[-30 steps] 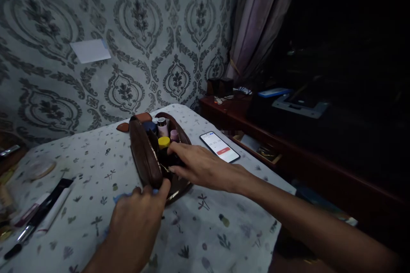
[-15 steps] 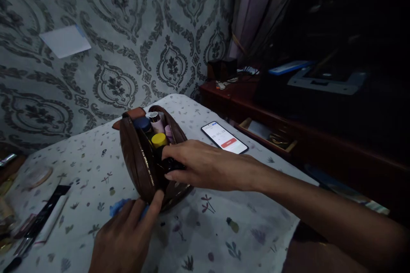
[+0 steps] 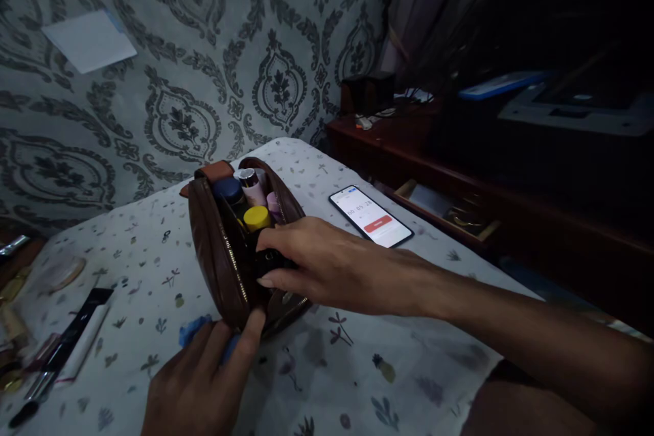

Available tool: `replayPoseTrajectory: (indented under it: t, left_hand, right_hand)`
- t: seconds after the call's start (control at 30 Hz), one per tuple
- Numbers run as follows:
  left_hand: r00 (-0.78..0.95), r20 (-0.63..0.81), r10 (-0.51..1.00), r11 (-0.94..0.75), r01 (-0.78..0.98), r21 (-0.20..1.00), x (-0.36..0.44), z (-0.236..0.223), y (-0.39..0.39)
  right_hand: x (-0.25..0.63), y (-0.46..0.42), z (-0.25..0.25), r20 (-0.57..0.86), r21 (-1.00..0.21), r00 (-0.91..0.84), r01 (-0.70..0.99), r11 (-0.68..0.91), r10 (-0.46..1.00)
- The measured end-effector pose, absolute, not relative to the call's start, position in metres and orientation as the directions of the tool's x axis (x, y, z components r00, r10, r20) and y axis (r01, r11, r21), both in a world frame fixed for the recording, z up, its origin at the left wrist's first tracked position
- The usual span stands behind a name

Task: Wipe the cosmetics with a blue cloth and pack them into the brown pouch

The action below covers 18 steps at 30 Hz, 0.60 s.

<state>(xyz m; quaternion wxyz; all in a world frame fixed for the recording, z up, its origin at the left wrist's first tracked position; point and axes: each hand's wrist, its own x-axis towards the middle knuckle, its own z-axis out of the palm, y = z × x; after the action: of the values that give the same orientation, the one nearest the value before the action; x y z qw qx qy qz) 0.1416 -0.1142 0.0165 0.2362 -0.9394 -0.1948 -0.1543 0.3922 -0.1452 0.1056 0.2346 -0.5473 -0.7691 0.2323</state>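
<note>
A brown leather-look zip bag (image 3: 210, 252) sits unzipped on the patterned sheet, filled with toiletries. Inside I see a yellow cap (image 3: 257, 218), a dark blue lid (image 3: 227, 189), a pale pink bottle with a silver top (image 3: 251, 187) and a purple cap (image 3: 274, 204). My right hand (image 3: 317, 259) reaches into the opening, thumb and fingers closed on a black object (image 3: 266, 260) whose kind is unclear. At the bag's near end, my left hand (image 3: 204, 375) grips the rim with the index finger at the opening. Something blue (image 3: 193, 331) lies partly beneath that hand.
Right of the bag lies a phone (image 3: 372, 216) showing a running timer. A makeup brush (image 3: 64, 361), a white tube (image 3: 84, 344) and a round compact (image 3: 66, 276) lie at left. A dark red desk (image 3: 388, 143) with an open drawer (image 3: 449, 211) borders the bed.
The view has shifted slightly, moving the phone and desk rightward in the picture. Both hands keep nearly the same places at the bag, my right hand still inside it.
</note>
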Motion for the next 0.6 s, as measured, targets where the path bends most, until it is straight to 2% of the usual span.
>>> replayPoseTrajectory:
  t: [0.13, 0.4, 0.6]
  left_hand:
    - [0.883, 0.372, 0.285, -0.812, 0.429, -0.395, 0.140, 0.014, -0.112]
    - [0.884, 0.348, 0.312, -0.824, 0.434, -0.364, 0.140, 0.015, -0.114]
    - [0.872, 0.360, 0.331, -0.822, 0.454, -0.344, 0.141, 0.014, -0.115]
  right_hand:
    - [0.388, -0.145, 0.106, 0.107, -0.583, -0.302, 0.753, 0.306, 0.947]
    - [0.390, -0.139, 0.116, 0.083, -0.531, -0.465, 0.728, 0.434, 0.881]
    - [0.384, -0.135, 0.110, 0.082, -0.532, -0.389, 0.761, 0.371, 0.917]
